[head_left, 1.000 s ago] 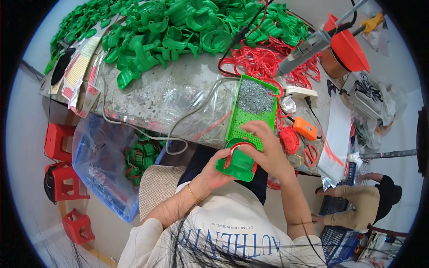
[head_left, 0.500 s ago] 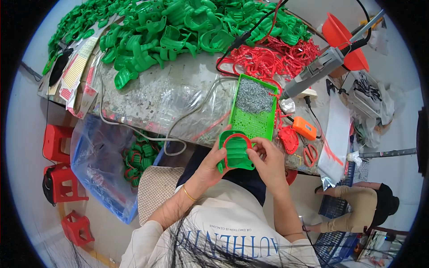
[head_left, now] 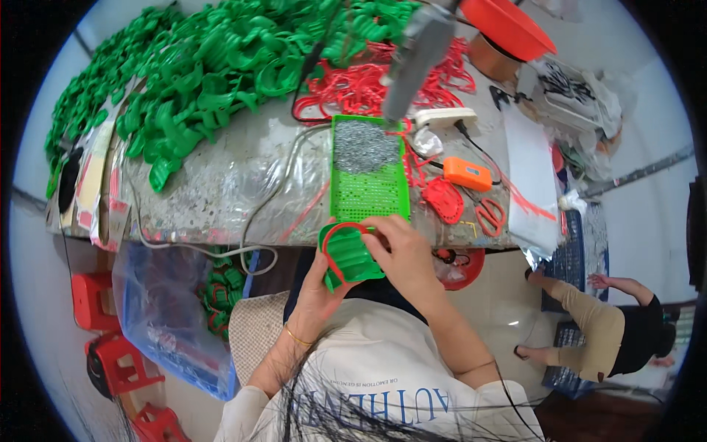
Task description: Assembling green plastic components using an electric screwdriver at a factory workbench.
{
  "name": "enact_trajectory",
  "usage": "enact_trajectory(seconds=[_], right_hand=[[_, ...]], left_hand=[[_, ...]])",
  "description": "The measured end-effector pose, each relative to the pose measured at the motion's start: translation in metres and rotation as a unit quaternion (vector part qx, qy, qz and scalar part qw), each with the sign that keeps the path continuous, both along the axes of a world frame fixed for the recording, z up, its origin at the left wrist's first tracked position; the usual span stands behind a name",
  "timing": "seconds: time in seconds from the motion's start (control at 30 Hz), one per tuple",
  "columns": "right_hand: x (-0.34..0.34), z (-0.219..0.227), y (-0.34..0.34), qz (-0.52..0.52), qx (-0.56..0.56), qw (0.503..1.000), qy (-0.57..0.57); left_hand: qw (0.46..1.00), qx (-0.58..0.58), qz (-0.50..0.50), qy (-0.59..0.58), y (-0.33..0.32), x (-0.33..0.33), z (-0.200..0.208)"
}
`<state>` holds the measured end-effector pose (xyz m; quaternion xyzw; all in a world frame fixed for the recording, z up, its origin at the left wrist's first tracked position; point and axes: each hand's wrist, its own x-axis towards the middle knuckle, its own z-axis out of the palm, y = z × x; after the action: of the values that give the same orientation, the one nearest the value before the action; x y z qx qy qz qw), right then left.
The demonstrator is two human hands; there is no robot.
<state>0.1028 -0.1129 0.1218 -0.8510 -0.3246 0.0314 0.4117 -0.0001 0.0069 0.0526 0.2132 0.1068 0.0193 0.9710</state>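
Observation:
A curved, ribbed green plastic piece (head_left: 356,256) is held over my lap, just in front of the table. My left hand (head_left: 311,298) grips it from the left side and beneath, fingers partly hidden behind it. A thin red plastic strip (head_left: 329,258) arches along its rim. At the upper right of the rim, my right hand (head_left: 401,258) pinches the end of the strip with thumb and forefinger. Beyond my hands lies a green perforated tray (head_left: 368,200) with a heap of small grey metal pieces (head_left: 364,146) at its far end.
Green pieces (head_left: 213,66) pile up at the back left, with red strips (head_left: 353,92) beside them. A grey handheld tool (head_left: 423,59) hangs over the tray. Orange box (head_left: 468,173) and scissors (head_left: 490,216) lie right. A blue bin (head_left: 173,324) stands left; another person (head_left: 622,331) bends at right.
The whole view has shifted, with the table now further left. The green piece has tilted slightly in my hands, and my right fingers are at its upper edge. The other person's arm now reaches out.

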Motion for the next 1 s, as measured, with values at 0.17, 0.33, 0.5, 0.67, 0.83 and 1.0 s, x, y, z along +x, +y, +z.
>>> enact_trajectory(seconds=[0.17, 0.33, 0.5, 0.67, 0.83, 1.0], right_hand=[[-0.005, -0.003, -0.018, 0.015, 0.012, 0.998, 0.062], [-0.013, -0.014, -0.033, -0.009, 0.009, 0.997, 0.076], [-0.020, -0.018, -0.045, -0.030, -0.034, 0.997, 0.062], [-0.016, -0.011, -0.046, -0.011, -0.048, 0.998, 0.048], [-0.012, -0.013, -0.056, -0.052, 0.111, 0.968, 0.218], [-0.007, -0.023, -0.071, -0.043, 0.184, 0.924, 0.333]], left_hand=[[1.000, 0.017, -0.019, 0.009, -0.005, -0.004, -0.005], [0.998, 0.039, -0.045, -0.002, -0.017, -0.011, -0.015], [0.997, 0.065, -0.043, -0.007, -0.026, -0.011, -0.012], [0.997, 0.060, -0.047, -0.018, -0.022, -0.014, -0.002], [0.995, 0.063, -0.040, -0.061, -0.028, -0.001, 0.000], [0.998, -0.019, -0.044, -0.042, -0.042, 0.003, -0.007]])
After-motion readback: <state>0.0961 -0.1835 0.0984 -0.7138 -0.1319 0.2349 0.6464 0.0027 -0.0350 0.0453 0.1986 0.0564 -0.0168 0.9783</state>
